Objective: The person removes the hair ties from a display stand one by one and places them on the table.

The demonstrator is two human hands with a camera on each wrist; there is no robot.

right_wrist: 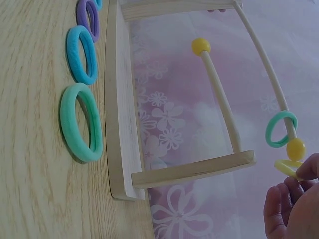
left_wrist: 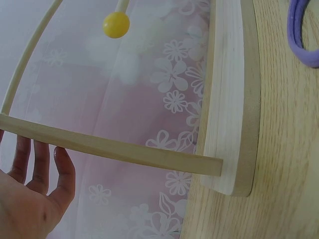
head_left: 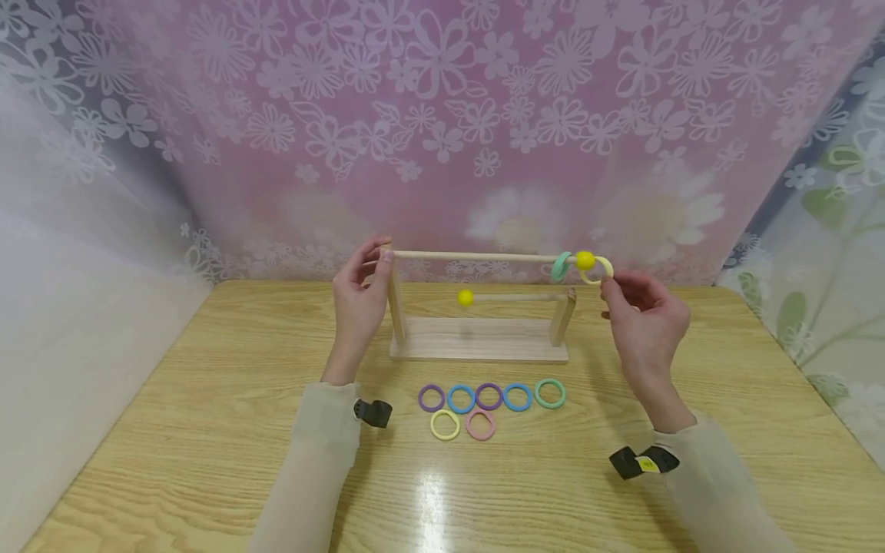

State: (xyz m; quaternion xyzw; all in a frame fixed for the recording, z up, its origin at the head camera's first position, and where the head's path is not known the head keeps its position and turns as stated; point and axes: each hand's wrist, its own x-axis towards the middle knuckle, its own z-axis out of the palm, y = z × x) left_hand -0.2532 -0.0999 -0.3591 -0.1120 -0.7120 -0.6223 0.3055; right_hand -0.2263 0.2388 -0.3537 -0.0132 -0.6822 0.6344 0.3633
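A wooden stand (head_left: 477,349) has a long upper rod (head_left: 477,256) and a short lower rod (head_left: 518,297), each tipped with a yellow ball (head_left: 585,261). My left hand (head_left: 359,292) holds the top of the left post (left_wrist: 114,146), thumb in front and fingers behind. A green hair tie (right_wrist: 269,130) hangs on the upper rod just inside its ball. My right hand (head_left: 648,319) pinches a pale yellow hair tie (head_left: 609,266) between thumb and fingers, right at the ball end. Whether the ball pokes into this loop cannot be told.
In front of the stand, several hair ties lie flat in two rows: purple (head_left: 432,398), blue (head_left: 461,399) and green (head_left: 550,393) in the back row, yellow (head_left: 445,424) and pink (head_left: 480,424) nearer. A flowered curtain (head_left: 442,153) hangs behind the wooden table (head_left: 242,369).
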